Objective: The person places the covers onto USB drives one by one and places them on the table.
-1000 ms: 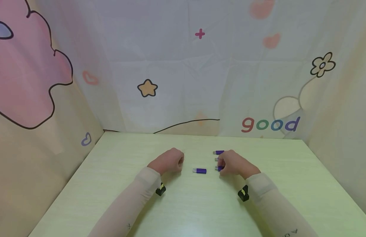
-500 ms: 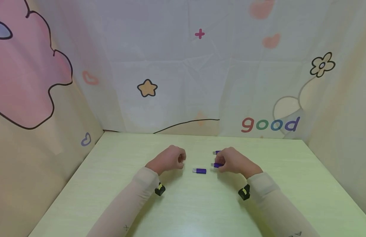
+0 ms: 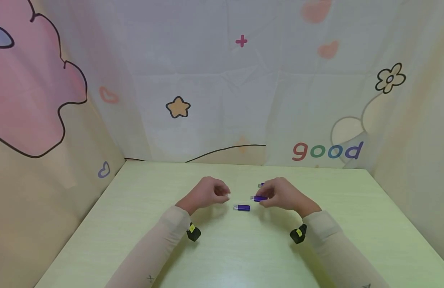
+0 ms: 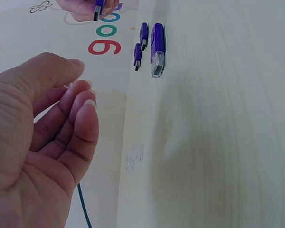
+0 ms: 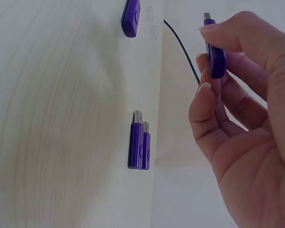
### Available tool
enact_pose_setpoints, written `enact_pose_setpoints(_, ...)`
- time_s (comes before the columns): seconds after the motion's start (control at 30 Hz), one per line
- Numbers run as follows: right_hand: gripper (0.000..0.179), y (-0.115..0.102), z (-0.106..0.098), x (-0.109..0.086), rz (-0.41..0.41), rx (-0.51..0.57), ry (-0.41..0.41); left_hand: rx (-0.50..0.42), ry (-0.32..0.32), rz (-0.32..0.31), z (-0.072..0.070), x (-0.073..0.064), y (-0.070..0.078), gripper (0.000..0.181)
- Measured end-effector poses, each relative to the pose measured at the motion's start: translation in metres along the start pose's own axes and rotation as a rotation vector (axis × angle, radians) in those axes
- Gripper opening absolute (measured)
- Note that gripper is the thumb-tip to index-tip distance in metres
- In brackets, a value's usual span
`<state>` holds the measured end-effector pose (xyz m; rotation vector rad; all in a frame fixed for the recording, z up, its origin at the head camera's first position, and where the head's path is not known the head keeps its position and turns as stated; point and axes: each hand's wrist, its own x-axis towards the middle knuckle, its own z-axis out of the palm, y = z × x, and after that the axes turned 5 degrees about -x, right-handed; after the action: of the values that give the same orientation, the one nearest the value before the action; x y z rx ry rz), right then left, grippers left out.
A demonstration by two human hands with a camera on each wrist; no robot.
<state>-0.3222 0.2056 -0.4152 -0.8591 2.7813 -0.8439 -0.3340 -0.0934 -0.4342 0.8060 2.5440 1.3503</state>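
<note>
In the head view my right hand (image 3: 284,194) pinches a purple USB stick (image 3: 258,198) between thumb and fingertips, above the table. Its bare metal plug points left. My left hand (image 3: 206,194) faces it with curled fingers; the left wrist view shows a faint clear edge, apparently a transparent cap (image 4: 67,86), between thumb and fingers. Below the gap between the hands lies another USB stick (image 3: 241,208), with a clear cap over its plug. Two uncapped USB sticks (image 5: 135,145) lie side by side under my right hand, mostly hidden in the head view.
Small clear caps (image 4: 135,156) lie on the pale table (image 3: 236,252) near its far edge, beneath my left hand. A printed cloth (image 3: 207,132) hangs behind the table and along both sides. Each wrist wears a small black camera (image 3: 298,234).
My right hand has lifted one USB stick off the table and brought it left. My left hand has risen slightly and shifted right, so the two hands are closer. The capped stick has stayed put.
</note>
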Motion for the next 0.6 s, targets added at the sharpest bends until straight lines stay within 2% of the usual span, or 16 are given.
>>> enact_pose_setpoints(0.17,0.014,0.0,0.0,0.0,-0.023,0.105,0.002,-0.089,0.022,-0.02,0.004,-0.001,0.001,0.018)
enact_pose_setpoints(0.33,0.014,-0.003,0.0,0.0,-0.049,0.172,-0.012,-0.128,0.032,-0.005,0.007,-0.002,0.005,0.017)
enact_pose_setpoints(0.6,0.015,-0.003,0.002,0.002,-0.082,0.216,-0.017,-0.17,0.016,-0.004,0.011,-0.002,0.01,0.018)
